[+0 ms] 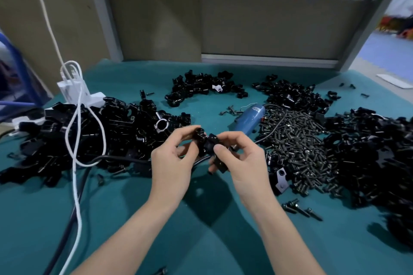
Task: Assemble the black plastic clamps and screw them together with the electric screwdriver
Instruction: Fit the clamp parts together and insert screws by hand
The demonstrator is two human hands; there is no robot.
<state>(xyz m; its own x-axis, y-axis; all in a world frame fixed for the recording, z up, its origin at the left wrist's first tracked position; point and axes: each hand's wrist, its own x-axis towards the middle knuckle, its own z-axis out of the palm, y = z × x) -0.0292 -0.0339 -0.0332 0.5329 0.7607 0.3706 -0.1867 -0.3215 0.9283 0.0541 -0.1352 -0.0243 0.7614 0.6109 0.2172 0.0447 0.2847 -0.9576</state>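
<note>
Both hands are held over the teal mat, centre of view. We see the left hand pinching a first clamp piece between thumb and fingertips. The right hand grips a second clamp piece, fingers curled round it. The two pieces touch between the hands.

The blue electric screwdriver lies on the mat just behind the right hand, untouched. Beside it, to the right, we log a pile of screws. Black clamp parts lie in a left heap, a back heap and a right heap. A white cable loops over the left heap.
</note>
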